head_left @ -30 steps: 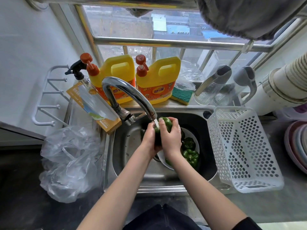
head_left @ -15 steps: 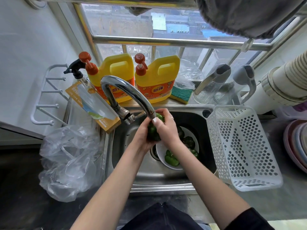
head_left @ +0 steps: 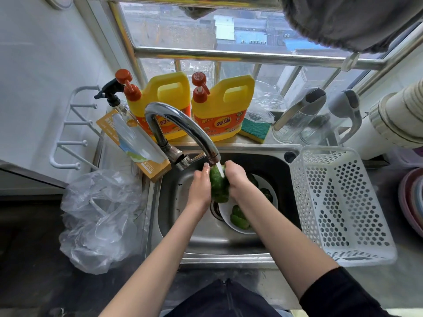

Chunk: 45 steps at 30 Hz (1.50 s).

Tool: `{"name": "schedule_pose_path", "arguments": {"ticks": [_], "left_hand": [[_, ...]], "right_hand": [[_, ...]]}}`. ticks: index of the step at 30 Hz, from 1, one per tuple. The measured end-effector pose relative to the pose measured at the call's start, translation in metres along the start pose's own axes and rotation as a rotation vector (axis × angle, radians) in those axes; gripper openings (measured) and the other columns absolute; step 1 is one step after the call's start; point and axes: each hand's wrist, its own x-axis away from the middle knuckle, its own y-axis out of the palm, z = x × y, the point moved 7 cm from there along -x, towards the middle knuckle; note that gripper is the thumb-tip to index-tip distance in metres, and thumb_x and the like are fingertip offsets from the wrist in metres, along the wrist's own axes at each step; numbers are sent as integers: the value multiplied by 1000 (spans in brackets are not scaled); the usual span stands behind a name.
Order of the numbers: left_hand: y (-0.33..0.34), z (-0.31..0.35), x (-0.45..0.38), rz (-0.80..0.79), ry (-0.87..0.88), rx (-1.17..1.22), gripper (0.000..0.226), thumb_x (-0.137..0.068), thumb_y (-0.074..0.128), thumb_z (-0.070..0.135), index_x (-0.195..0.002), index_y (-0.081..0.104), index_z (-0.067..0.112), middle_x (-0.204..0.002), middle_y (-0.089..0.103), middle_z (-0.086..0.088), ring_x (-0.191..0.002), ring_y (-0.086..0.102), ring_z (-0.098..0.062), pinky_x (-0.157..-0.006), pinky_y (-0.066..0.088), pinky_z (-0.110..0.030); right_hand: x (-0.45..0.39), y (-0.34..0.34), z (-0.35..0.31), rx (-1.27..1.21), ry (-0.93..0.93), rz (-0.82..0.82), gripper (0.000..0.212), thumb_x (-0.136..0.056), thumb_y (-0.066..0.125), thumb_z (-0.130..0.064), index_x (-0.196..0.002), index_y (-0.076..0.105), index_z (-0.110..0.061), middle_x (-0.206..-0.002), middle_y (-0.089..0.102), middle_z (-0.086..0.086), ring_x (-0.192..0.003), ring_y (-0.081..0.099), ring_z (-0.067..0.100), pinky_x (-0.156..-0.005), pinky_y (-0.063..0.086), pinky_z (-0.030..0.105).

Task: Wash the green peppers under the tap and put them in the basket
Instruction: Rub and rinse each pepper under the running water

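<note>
Both hands shifted since earlier frame: left hand point(head_left: 199, 188) and right hand point(head_left: 235, 179) now flank green pepper point(head_left: 219, 187), fingers curled round it, under tap point(head_left: 183, 126) stream. Remaining peppers point(head_left: 239, 217) in white bowl point(head_left: 225, 221) in sink point(head_left: 206, 243). Basket point(head_left: 338, 202) right of sink.

I'm seeing one green pepper point(head_left: 219, 187) sitting upright under the tap point(head_left: 183, 126), water running onto its top, with my left hand point(head_left: 199, 188) and right hand point(head_left: 235, 179) gripping its sides. More green peppers point(head_left: 239, 218) are lying in a white bowl point(head_left: 225, 217) in the sink point(head_left: 206, 243). The white perforated basket point(head_left: 338, 207) is sitting at the right.
</note>
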Motion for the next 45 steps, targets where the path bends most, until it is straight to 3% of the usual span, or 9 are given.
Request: {"name": "schedule_pose_path", "arguments": {"ticks": [4,9,13,17,22,31,34,39,45], "left_hand": [[5,18,8,-111,142,211,31,-98,46,26,-123,57,12,-112,62,-4,-103,59,-17,-88,50,-30],[6,20,2,-16,-247,420,22,-94,54,25,-81,66,11,-79,67,-8,-74,65,-22,-65,52,-32],[20,11,5,-73,-539,473,25,-95,49,25,-84,64,7,-79,68,-13,-74,65,-27,-61,51,-38],[29,22,13,-140,-498,369,36,-99,38,26,-76,60,9,-57,67,-10,-67,61,-24,-64,51,-36],[14,33,12,-68,-256,99,28,-97,41,30,-77,59,20,-86,64,-8,-86,60,-25,-88,50,-41],[7,24,-2,25,-222,-42,25,-94,46,37,-76,59,25,-94,64,-6,-99,60,-27,-96,48,-41],[14,28,-2,-46,-151,-11,29,-97,39,37,-108,60,20,-114,63,-10,-107,58,-27,-99,46,-44],[32,46,17,-117,447,-253,37,-102,35,23,-137,45,14,-133,55,-9,-124,51,-20,-108,39,-36],[30,26,8,-156,-48,33,37,-100,42,38,-134,43,23,-122,55,-1,-115,52,-23,-93,46,-40]], "right_hand": [[5,5,9,-119,43,21,40,-98,38,-35,-107,62,-5,-105,64,16,-100,61,31,-94,49,43],[57,7,-10,244,-820,-45,34,-93,50,-34,-122,44,-17,-132,49,9,-122,45,20,-100,36,30],[60,-1,0,509,-1047,-138,54,-86,52,-40,-133,35,-21,-146,35,14,-139,30,22,-113,27,31],[61,-10,-7,344,-968,-32,47,-87,50,-39,-128,47,-15,-121,53,9,-109,50,15,-92,43,27],[44,-8,6,151,-392,-294,53,-86,67,-36,-133,41,-38,-120,56,-3,-104,62,16,-79,60,44],[54,-4,0,318,-403,-487,58,-95,55,-24,-144,24,-33,-127,47,2,-105,60,19,-78,60,37],[52,-14,-1,107,-329,-657,65,-92,57,-9,-143,32,-40,-130,48,3,-109,58,24,-90,54,47],[22,-17,13,-90,-4,-380,59,-71,62,-62,-118,61,-26,-119,65,12,-108,62,35,-83,51,62],[34,-28,-7,58,-546,-134,25,-86,60,-17,-110,58,-11,-98,60,-1,-95,58,15,-75,49,23]]}}
